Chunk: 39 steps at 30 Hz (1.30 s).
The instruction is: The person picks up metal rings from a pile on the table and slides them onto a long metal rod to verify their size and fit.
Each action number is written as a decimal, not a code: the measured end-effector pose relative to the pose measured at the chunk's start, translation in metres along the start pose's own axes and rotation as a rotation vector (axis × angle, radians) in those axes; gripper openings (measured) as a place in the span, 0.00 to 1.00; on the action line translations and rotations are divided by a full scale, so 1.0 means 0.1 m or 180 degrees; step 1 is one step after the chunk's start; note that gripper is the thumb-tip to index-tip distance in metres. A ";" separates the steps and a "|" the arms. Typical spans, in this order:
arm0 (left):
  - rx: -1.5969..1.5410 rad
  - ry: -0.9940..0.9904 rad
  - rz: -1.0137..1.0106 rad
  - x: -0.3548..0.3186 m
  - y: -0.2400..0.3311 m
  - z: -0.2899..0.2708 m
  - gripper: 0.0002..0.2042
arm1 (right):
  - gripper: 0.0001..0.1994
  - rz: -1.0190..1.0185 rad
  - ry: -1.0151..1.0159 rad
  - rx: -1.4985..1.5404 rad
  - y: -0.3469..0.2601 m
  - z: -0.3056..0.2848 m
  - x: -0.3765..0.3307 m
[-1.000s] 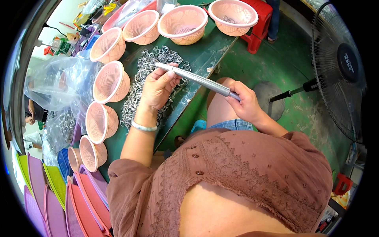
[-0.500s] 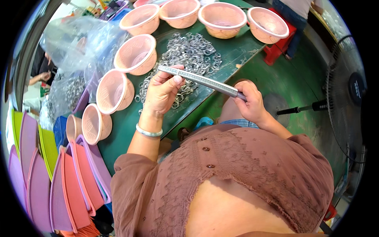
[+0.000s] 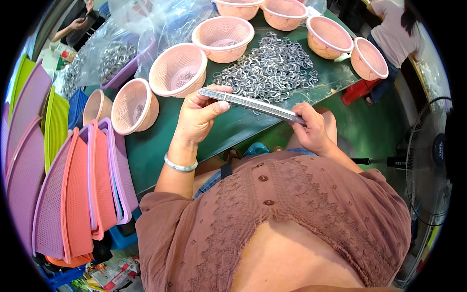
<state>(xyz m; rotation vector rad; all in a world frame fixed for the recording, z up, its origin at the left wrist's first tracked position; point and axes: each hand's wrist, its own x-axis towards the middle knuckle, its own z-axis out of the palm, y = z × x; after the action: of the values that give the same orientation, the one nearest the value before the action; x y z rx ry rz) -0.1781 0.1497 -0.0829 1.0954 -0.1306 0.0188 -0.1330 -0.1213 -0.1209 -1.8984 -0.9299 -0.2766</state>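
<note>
A silver ring mandrel (image 3: 258, 106) with fine markings runs between my two hands above the table's near edge. My right hand (image 3: 311, 127) is closed round its dark handle end. At the other end, the thumb and fingers of my left hand (image 3: 198, 114) pinch the tip. A thin ring (image 3: 224, 96) seems to circle the mandrel beside my left thumb. Just beyond lies a heap of silver-coloured rings (image 3: 272, 68) on the green table (image 3: 209, 151).
Pink bowls (image 3: 179, 70) curve round the heap, some with rings inside. Purple, coral and green plastic baskets (image 3: 48, 209) stand stacked at left. Plastic bags (image 3: 146, 24) and a purple basket of rings (image 3: 129, 68) lie beyond. A fan (image 3: 428, 155) stands at right; another person (image 3: 394, 34) is behind.
My view has shifted, so the bowls and heap appear farther right and the baskets higher. Both hands keep their hold on the mandrel, with little change in its pose.
</note>
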 end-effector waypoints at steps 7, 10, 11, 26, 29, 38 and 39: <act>0.0032 0.0242 0.0026 -0.26 0.12 -0.17 0.14 | 0.13 -0.0155 -0.0226 -0.0017 -0.09 0.19 0.09; 0.0036 0.0305 0.0086 -0.32 0.15 -0.20 0.14 | 0.13 -0.0201 -0.0285 -0.0010 -0.11 0.24 0.13; 0.0040 0.0303 0.0110 -0.34 0.16 -0.21 0.15 | 0.13 -0.0223 -0.0300 -0.0011 -0.11 0.25 0.14; -0.0115 0.0898 0.0354 -0.43 0.20 -0.26 0.12 | 0.10 -0.0176 -0.0764 0.0281 -0.22 0.34 0.26; -0.0171 0.0969 0.0448 -0.44 0.22 -0.25 0.11 | 0.10 -0.0178 -0.0845 0.0305 -0.25 0.32 0.29; -0.0060 0.1799 0.1427 -0.61 0.57 -0.62 0.08 | 0.10 0.0062 -0.0664 0.0254 -0.10 0.19 0.14; 0.0288 0.1949 0.1539 -0.64 0.63 -0.68 0.09 | 0.09 0.0095 -0.0635 0.0284 -0.09 0.17 0.10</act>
<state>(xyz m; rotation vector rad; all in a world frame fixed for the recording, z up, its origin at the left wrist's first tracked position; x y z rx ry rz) -0.2405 0.2417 -0.0653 1.0824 0.1612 0.7928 -0.1359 -0.0995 -0.1178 -1.8796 -1.0275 -0.0271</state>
